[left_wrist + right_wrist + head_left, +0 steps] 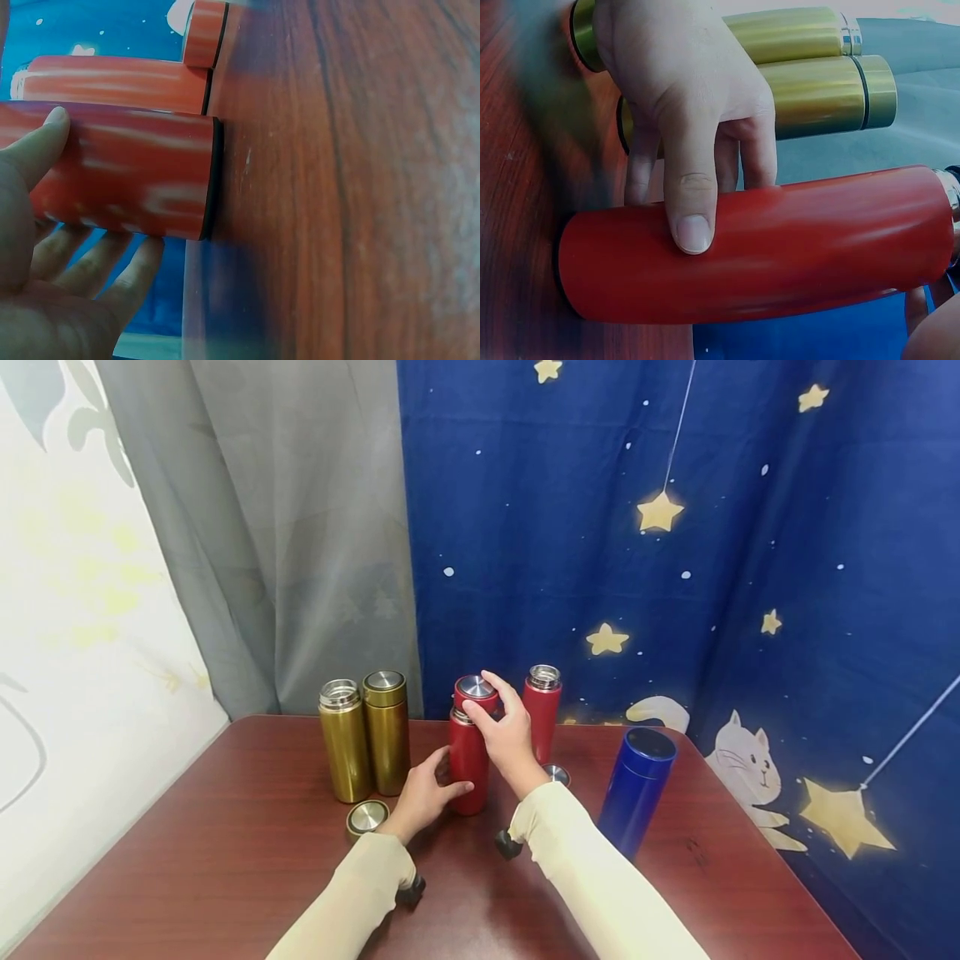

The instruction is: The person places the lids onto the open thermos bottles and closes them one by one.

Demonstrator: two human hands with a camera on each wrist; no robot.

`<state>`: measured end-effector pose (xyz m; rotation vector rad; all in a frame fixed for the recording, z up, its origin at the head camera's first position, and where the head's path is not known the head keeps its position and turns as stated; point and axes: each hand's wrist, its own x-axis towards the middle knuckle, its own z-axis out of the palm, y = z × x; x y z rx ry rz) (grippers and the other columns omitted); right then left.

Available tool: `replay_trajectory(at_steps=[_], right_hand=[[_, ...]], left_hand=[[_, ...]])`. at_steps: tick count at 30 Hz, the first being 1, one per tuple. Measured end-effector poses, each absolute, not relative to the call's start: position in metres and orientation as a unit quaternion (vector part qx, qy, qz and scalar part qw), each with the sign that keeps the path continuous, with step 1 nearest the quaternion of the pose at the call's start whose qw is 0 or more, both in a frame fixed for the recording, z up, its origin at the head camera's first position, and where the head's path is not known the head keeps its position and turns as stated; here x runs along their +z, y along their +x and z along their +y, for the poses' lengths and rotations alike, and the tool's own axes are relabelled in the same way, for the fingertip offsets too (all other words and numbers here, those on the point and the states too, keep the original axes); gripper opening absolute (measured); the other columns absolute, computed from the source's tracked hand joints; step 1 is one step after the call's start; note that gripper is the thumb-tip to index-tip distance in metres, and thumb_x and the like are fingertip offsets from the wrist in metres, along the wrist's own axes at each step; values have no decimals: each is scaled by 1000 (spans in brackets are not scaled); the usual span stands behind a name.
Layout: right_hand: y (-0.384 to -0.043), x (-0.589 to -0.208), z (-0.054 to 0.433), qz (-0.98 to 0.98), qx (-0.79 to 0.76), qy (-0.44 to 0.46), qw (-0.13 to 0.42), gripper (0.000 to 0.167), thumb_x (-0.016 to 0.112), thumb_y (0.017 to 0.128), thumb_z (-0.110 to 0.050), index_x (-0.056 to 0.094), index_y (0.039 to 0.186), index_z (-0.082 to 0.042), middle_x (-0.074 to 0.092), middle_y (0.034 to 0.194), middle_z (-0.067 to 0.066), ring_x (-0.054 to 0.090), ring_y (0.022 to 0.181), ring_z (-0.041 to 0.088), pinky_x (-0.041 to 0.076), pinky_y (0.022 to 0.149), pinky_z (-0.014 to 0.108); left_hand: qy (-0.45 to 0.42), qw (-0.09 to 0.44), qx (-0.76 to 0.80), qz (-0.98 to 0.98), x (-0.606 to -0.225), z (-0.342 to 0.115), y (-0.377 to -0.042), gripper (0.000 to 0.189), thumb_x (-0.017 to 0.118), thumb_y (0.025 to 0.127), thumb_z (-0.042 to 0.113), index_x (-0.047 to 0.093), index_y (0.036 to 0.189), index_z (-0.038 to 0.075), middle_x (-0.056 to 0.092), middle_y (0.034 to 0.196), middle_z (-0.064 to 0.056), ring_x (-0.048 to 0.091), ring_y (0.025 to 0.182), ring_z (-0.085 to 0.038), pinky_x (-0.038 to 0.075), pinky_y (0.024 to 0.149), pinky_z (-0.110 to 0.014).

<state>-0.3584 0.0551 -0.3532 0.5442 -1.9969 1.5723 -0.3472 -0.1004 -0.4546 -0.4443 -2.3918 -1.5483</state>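
A red thermos bottle (468,768) stands upright on the table, and my left hand (422,800) grips its lower body, thumb on the near side. In the right wrist view, that thumb presses the red wall (795,255) while the fingers go behind. Over the mouth, my right hand (512,739) pinches a red lid (476,692) with a steel top between thumb and fingers. A strip of the steel neck shows under the lid. Close behind to the right is a second red bottle (542,714), uncapped, with its lid (557,774) on the table beside it.
At left stand an uncapped gold bottle (347,752) and a capped gold bottle (388,739), with a gold lid (367,817) in front. A capped blue bottle (637,793) stands at right beyond my right forearm. Curtains (345,543) hang behind the table (247,827).
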Motion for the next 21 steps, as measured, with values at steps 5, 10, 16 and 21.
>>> replay_trajectory(at_steps=[5, 10, 16, 21], right_hand=[[-360, -352, 56, -751, 571, 208, 259, 49, 73, 88, -26, 59, 135, -23, 59, 129, 3, 55, 118, 19, 48, 96, 37], [-360, -353, 56, -765, 556, 211, 245, 48, 74, 87, -27, 61, 133, -24, 59, 129, 3, 54, 118, 20, 50, 94, 37], [-361, -355, 58, -774, 547, 209, 242, 46, 73, 87, -27, 62, 132, -23, 60, 128, 3, 54, 118, 20, 50, 93, 36], [-362, -353, 63, -786, 534, 222, 218, 47, 72, 88, -28, 61, 133, -26, 59, 131, 2, 50, 120, 23, 48, 94, 42]], left_hand=[[-155, 128, -529, -824, -455, -100, -348, 70, 82, 80, 22, 50, 139, 5, 62, 126, -16, 64, 110, -30, 51, 92, -44], [-157, 127, -525, -827, -456, -100, -349, 70, 82, 80, 23, 50, 139, 5, 62, 126, -15, 64, 110, -29, 51, 92, -43], [-158, 132, -529, -823, -456, -100, -348, 69, 82, 79, 23, 51, 138, 6, 63, 125, -15, 64, 109, -29, 51, 92, -43], [-156, 135, -545, -812, -455, -101, -348, 67, 83, 78, 20, 52, 136, 6, 64, 122, -15, 65, 107, -29, 51, 91, -44]])
